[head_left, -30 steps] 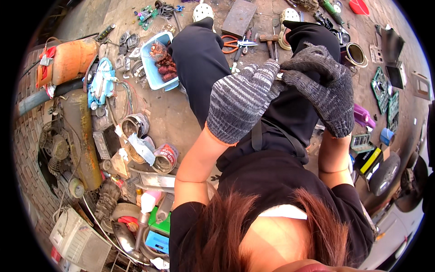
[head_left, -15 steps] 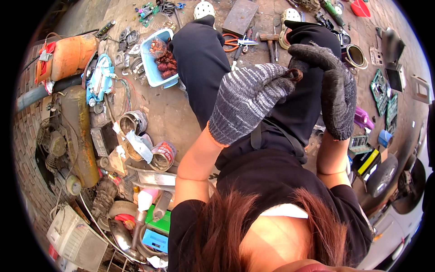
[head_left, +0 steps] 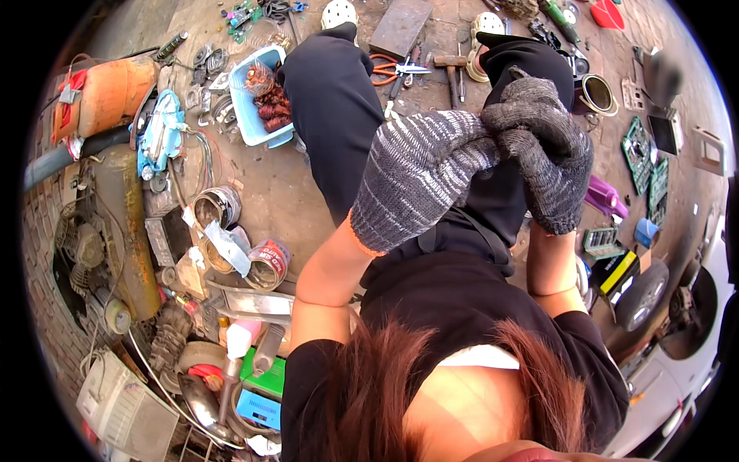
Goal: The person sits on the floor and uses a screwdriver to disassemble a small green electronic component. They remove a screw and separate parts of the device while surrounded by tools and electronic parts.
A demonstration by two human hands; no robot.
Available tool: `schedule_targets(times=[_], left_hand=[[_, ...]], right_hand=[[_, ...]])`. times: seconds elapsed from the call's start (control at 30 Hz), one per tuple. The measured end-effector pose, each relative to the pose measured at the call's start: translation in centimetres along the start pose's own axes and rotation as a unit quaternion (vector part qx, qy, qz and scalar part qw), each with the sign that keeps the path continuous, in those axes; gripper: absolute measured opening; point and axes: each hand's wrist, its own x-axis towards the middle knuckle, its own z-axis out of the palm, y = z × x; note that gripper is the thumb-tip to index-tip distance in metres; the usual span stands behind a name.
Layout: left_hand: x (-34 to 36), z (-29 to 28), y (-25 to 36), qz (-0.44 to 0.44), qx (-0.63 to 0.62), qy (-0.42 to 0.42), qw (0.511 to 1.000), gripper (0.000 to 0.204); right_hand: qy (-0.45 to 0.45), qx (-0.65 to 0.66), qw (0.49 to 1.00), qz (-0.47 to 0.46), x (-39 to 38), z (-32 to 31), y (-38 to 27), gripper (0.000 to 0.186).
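Both my hands wear grey knitted gloves with dark palms and meet above my lap. My left hand (head_left: 431, 173) is closed, its fingertips pressed against the fingers of the other hand. My right hand (head_left: 548, 146) is also closed, its fingers curled over that meeting point. Half a second ago a small brown wire coil showed at my left fingertips; the gloves now hide it. Beyond my left knee stands a light blue plastic basket (head_left: 245, 112) with reddish-brown copper wire coils (head_left: 273, 106) in it.
On the ground ahead lie orange-handled shears (head_left: 396, 69), a hammer (head_left: 452, 73) and a dark flat plate (head_left: 400, 27). To the left are open tins (head_left: 269, 262), an orange tank (head_left: 119, 92) and piled scrap. Green circuit boards (head_left: 637, 154) and a wheel (head_left: 643, 296) lie right.
My right hand has come down and inward, its fingers curling against my left fingertips. The brown coil that showed between my hands is now covered. The view has shifted slightly.
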Motion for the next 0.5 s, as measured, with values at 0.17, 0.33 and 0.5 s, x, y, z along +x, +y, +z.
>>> schedule_targets(times=[0.17,0.33,0.5], left_hand=[[0.6,-0.2,0.7,-0.089,-0.071,-0.026,0.993,0.027],[1.1,-1.1,0.8,-0.188,-0.375,-0.109,0.901,0.028],[0.9,-0.9,-0.8,-0.215,-0.357,-0.063,0.907,0.021]], right_hand=[[0.045,0.015,0.999,0.023,-0.2,0.7,0.6,0.017],[0.070,0.186,0.955,0.218,-0.3,0.5,1.2,0.024],[-0.019,0.129,0.978,0.160,-0.1,0.1,1.6,0.032]])
